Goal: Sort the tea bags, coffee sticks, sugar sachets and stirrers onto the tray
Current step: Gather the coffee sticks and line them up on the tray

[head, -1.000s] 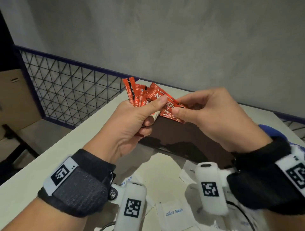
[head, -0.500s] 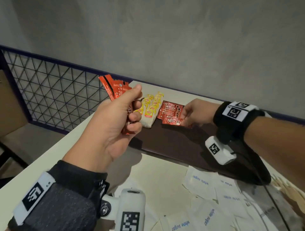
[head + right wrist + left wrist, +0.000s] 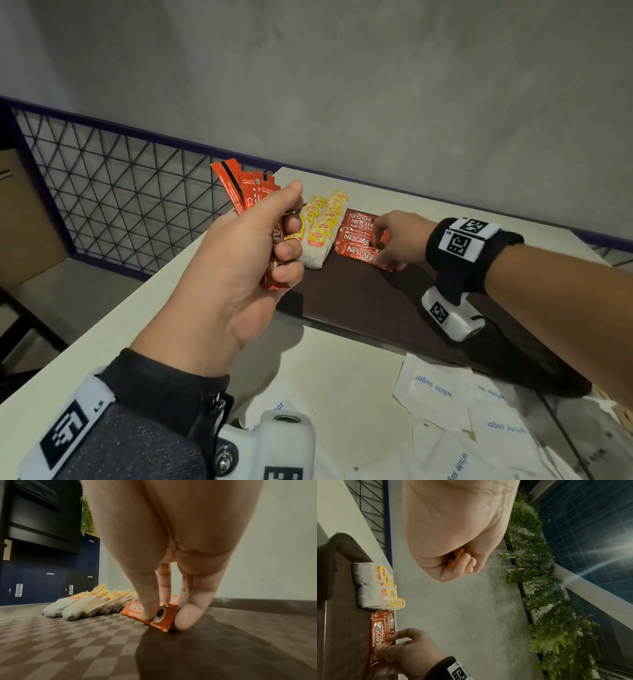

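My left hand (image 3: 274,240) is raised above the tray's left end and grips a bundle of red coffee sticks (image 3: 246,192), its fingers curled round them (image 3: 457,559). On the dark brown tray (image 3: 359,301) a row of red coffee sticks (image 3: 359,236) lies beside yellow-tagged tea bags (image 3: 318,226). My right hand (image 3: 387,246) reaches onto the tray and pinches the nearest coffee stick (image 3: 150,616) between thumb and fingers, the stick lying on the tray (image 3: 85,642). The left wrist view shows the same pinch on the coffee stick (image 3: 376,632).
White sugar sachets (image 3: 435,390) lie scattered on the pale table (image 3: 85,349) in front of the tray. A wire mesh railing (image 3: 120,198) runs along the table's left side, and a grey wall stands behind. A black cable (image 3: 555,428) crosses the sachets at the right.
The hands came apart a second ago. My right hand carried a coffee stick down to the row on the tray, while my left hand stayed raised with the remaining bundle.
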A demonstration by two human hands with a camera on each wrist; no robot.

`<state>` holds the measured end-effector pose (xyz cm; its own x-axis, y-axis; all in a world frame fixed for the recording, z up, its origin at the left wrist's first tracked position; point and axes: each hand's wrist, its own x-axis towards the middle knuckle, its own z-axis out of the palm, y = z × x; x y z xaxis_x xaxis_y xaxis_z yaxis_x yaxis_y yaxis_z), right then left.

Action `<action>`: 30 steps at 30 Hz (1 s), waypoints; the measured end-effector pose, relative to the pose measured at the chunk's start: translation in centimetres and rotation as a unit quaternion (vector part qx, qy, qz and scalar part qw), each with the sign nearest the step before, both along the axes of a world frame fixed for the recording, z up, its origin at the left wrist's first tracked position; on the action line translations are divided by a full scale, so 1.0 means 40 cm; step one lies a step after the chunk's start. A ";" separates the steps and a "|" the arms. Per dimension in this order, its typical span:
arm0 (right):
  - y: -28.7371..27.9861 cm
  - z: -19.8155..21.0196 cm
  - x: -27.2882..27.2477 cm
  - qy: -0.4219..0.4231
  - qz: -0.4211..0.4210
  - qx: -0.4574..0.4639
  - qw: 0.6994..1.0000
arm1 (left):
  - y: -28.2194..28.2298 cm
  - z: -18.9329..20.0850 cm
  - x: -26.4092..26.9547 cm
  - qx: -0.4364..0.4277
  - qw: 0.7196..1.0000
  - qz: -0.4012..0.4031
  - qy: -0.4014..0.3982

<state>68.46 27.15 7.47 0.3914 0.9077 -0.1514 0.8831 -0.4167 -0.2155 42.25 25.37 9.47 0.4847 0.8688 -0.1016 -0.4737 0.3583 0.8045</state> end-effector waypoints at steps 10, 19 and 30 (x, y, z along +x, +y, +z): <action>0.009 -0.006 -0.025 -0.111 0.021 0.001 0.994 | -0.006 0.008 -0.002 -0.010 1.000 -0.012 0.006; 0.014 -0.005 -0.023 -0.143 0.048 -0.004 0.989 | -0.025 0.023 -0.008 -0.015 0.997 -0.046 0.067; 0.001 0.042 -0.025 -0.031 0.017 0.093 0.995 | -0.039 0.023 0.006 -0.032 0.993 -0.101 0.043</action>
